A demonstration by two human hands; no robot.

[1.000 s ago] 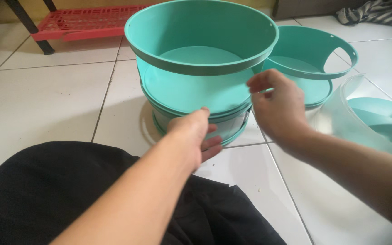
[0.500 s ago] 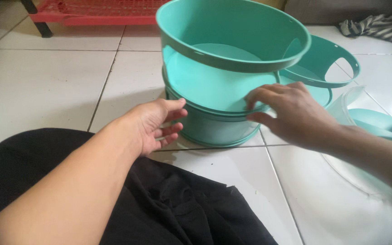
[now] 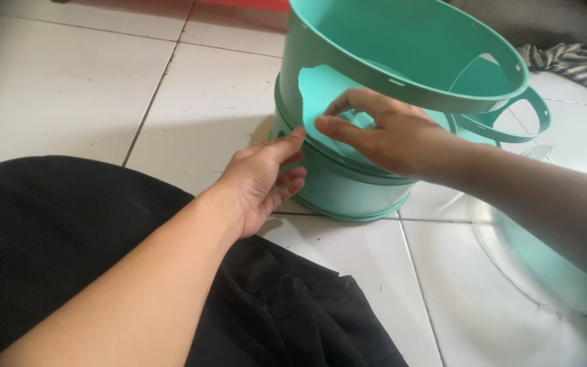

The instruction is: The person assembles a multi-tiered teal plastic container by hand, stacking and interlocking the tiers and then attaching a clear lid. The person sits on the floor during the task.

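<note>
I see a teal round stacked container [image 3: 348,183] upright on white tile, its lid [image 3: 327,102] seated, open-sided teal ring [image 3: 402,61] on top

Both forearms are bare, no sleeves, watch or rings showing on the left hand [image 3: 259,180] or right hand [image 3: 382,136]. Black cloth [image 3: 56,245] covers the lap.

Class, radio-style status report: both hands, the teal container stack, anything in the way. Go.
Left hand open, fingertips on teal container stack side. Right hand reaching through the cutout of the teal frame, fingers on the lid. Black cloth near, not blocking.
</note>
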